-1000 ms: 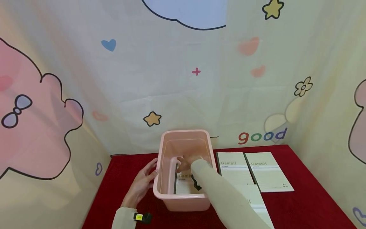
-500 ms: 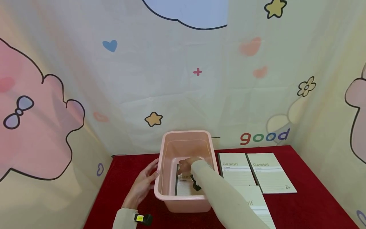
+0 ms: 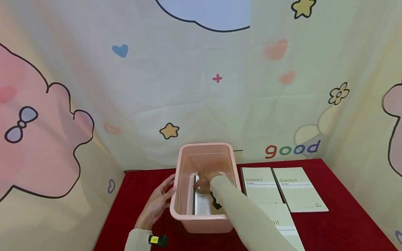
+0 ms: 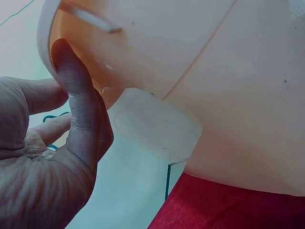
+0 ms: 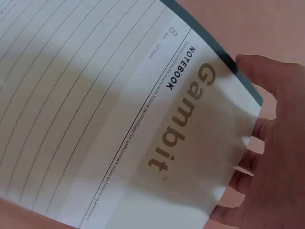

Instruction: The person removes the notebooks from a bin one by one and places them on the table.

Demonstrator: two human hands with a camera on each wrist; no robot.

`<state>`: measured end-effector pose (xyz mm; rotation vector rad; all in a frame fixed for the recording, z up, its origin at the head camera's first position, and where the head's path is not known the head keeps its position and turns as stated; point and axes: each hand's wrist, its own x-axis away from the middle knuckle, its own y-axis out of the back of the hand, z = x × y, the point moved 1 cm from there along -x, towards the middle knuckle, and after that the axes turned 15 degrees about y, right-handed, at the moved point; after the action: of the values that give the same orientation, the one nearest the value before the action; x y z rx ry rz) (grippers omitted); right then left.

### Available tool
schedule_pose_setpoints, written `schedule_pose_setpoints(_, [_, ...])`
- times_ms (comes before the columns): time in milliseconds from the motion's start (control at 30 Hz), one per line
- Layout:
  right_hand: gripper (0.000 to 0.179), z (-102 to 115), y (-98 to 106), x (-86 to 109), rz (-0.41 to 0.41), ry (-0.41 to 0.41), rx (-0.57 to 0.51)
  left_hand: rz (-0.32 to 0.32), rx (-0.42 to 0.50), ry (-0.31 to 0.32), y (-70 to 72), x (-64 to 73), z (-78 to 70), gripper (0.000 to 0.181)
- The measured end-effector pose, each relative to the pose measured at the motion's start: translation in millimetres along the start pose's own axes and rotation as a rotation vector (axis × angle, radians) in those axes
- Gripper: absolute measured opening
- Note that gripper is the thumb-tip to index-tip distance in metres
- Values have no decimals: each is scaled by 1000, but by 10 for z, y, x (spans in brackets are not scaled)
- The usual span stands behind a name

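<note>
A pink plastic bin [image 3: 205, 225] stands upright on the red cloth, in the middle of the head view. My left hand [image 3: 156, 201] rests against its left outer wall, the thumb [image 4: 71, 71] just under the rim and the other fingers relaxed. Inside the bin, my right hand [image 3: 205, 179] holds a white Gambit notebook [image 3: 201, 207] by its top end. In the right wrist view the thumb [image 5: 262, 71] is at the dark spine and the other fingers curl at the top edge. The sleeve covers part of the notebook in the head view.
Right of the bin, two more notebooks [image 3: 260, 188] [image 3: 301, 195] lie side by side on the red cloth [image 3: 339, 209]. Nearer, another notebook [image 3: 284, 223] overlaps them, partly behind the right sleeve [image 3: 251, 216]. A printed curtain [image 3: 201, 97] hangs close behind the bin.
In the bin, the notebook's visible spine has shifted slightly toward the far end, along with small movements of the right hand's fingers. The left hand keeps its place on the bin.
</note>
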<state>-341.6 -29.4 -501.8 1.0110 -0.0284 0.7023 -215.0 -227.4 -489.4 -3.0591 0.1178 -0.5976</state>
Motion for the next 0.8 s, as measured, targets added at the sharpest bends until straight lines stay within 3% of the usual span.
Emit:
schedule_pose_setpoints(67, [85, 18, 8, -8, -13, -4, -19, 4, -2, -3, 0, 4, -5, 60])
schedule_pose_setpoints(333, [87, 22, 18, -9, -42, 9, 97, 9, -7, 2, 5, 3, -11, 60])
schedule_pose_setpoints(533, [78, 33, 31, -17, -139, 66, 84, 16, -12, -3, 4, 8, -5, 60])
schedule_pose_setpoints(667, [81, -61, 12, -144, -186, 74, 97, 17, -6, -12, 1, 7, -9, 59])
schedule_pose_setpoints(800, [83, -26, 99, -123, -251, 75, 114, 1, 1, -9, -1, 5, -12, 57])
